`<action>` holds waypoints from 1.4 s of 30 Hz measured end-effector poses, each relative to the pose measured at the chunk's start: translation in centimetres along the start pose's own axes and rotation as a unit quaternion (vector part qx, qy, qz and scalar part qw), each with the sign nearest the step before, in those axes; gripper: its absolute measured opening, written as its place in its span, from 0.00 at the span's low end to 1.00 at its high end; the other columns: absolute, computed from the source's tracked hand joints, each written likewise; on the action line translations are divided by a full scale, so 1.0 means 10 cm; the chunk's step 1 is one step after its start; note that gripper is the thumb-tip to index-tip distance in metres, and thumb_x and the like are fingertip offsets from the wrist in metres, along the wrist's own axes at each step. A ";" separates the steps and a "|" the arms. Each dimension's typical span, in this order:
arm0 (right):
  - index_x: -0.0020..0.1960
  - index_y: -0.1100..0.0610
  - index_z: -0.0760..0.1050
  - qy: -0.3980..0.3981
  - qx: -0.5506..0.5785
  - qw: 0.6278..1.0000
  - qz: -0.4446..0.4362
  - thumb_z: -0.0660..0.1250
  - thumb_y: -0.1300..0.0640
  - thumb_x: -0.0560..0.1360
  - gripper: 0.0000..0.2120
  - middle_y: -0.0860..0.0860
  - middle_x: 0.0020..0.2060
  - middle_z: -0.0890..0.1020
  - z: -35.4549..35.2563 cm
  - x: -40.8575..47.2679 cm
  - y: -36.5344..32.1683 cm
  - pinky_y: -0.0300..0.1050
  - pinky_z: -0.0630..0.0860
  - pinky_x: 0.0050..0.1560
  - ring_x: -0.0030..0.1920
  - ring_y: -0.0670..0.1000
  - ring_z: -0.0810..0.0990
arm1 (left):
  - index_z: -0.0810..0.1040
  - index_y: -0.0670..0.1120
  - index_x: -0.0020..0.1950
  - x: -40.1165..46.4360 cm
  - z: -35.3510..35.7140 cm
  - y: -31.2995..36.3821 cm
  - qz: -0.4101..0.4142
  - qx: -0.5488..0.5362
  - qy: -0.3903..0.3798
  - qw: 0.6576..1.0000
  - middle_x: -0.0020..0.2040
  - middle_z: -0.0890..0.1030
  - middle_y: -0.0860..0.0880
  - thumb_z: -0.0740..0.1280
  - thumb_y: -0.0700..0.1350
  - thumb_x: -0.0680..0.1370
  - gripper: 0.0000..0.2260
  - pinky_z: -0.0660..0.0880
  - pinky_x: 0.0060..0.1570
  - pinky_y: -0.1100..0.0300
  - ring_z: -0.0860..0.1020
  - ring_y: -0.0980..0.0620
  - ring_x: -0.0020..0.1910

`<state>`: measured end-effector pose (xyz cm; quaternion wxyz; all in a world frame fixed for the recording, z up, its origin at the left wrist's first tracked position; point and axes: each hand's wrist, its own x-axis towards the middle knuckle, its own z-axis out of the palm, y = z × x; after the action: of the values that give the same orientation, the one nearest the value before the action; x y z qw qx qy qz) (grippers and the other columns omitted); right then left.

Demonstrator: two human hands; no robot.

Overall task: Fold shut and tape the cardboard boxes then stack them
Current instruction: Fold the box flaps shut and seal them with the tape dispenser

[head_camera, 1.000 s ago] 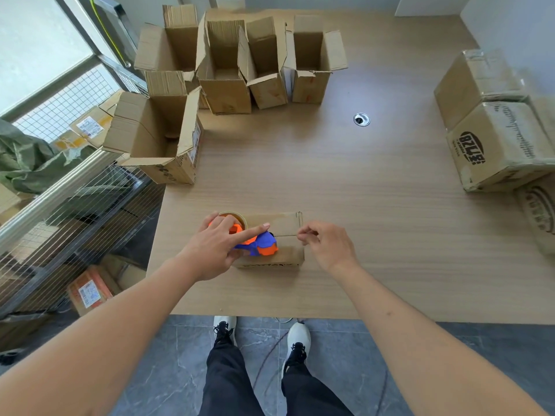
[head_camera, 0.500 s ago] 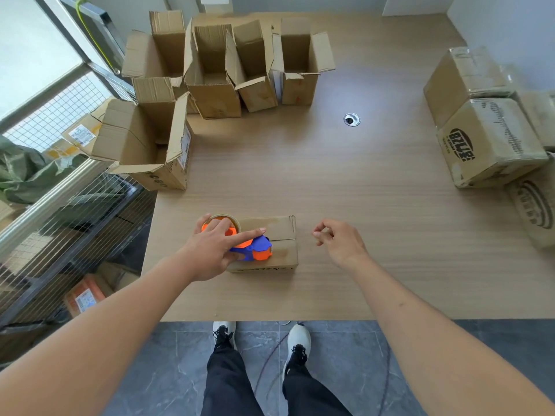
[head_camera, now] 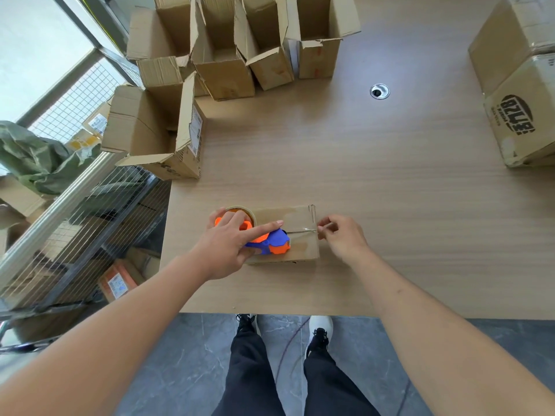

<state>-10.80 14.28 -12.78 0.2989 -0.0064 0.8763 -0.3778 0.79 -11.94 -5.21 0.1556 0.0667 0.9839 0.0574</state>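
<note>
Taping the small closed box at the near edge of the table

The left hand [head_camera: 231,244] grips the tape dispenser [head_camera: 267,243] on the small box [head_camera: 300,232], forefinger straight; the right hand [head_camera: 341,238] pinches the tape end at its right edge. The box seems light and stiff, so it may slide; hold it by pressing down.
</note>
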 end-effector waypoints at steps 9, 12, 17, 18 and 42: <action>0.65 0.42 0.81 0.131 -0.020 0.991 0.014 0.72 0.51 0.79 0.15 0.47 0.70 0.75 0.20 -0.17 -0.06 0.46 0.75 0.59 0.67 0.50 0.75 | 0.42 0.75 0.78 0.02 0.00 -0.03 0.013 0.009 -0.001 1.000 0.56 0.69 0.51 0.54 0.60 0.83 0.28 0.52 0.75 0.43 0.70 0.48 0.61; 0.57 0.46 0.85 0.139 0.016 0.989 0.042 0.74 0.52 0.77 0.10 0.50 0.60 0.82 0.21 -0.17 -0.08 0.42 0.75 0.52 0.59 0.52 0.81 | 0.42 0.75 0.78 0.02 0.00 -0.03 0.016 0.010 0.004 1.000 0.56 0.68 0.51 0.53 0.60 0.83 0.28 0.52 0.75 0.43 0.70 0.47 0.61; 0.60 0.51 0.84 0.174 0.046 0.983 0.048 0.64 0.59 0.80 0.13 0.51 0.53 0.87 0.31 -0.22 -0.21 0.41 0.73 0.52 0.56 0.54 0.83 | 0.41 0.75 0.77 0.02 0.00 -0.03 0.019 0.012 0.004 1.000 0.59 0.70 0.50 0.54 0.60 0.83 0.28 0.53 0.75 0.43 0.70 0.47 0.62; 0.63 0.50 0.82 0.186 0.056 0.980 0.051 0.61 0.56 0.82 0.14 0.51 0.56 0.85 0.33 -0.25 -0.26 0.43 0.72 0.54 0.58 0.55 0.81 | 0.41 0.76 0.77 0.02 0.00 -0.04 0.020 0.012 0.000 1.000 0.59 0.70 0.50 0.54 0.60 0.83 0.28 0.52 0.75 0.43 0.70 0.46 0.62; 0.60 0.42 0.67 0.183 -0.084 0.973 0.111 0.43 0.31 0.81 0.22 0.53 0.50 0.83 0.79 -0.41 -0.37 0.56 0.67 0.57 0.54 0.62 0.76 | 0.62 0.76 0.74 -0.16 -0.47 -1.19 -0.003 -0.232 -0.238 0.943 0.73 0.71 0.62 0.60 0.56 0.85 0.20 0.67 0.71 0.45 0.71 0.52 0.70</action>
<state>-4.05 7.41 -12.40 0.1716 0.1353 0.9400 -0.2621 -0.50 -24.34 -1.88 0.3961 0.0376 0.8778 0.2666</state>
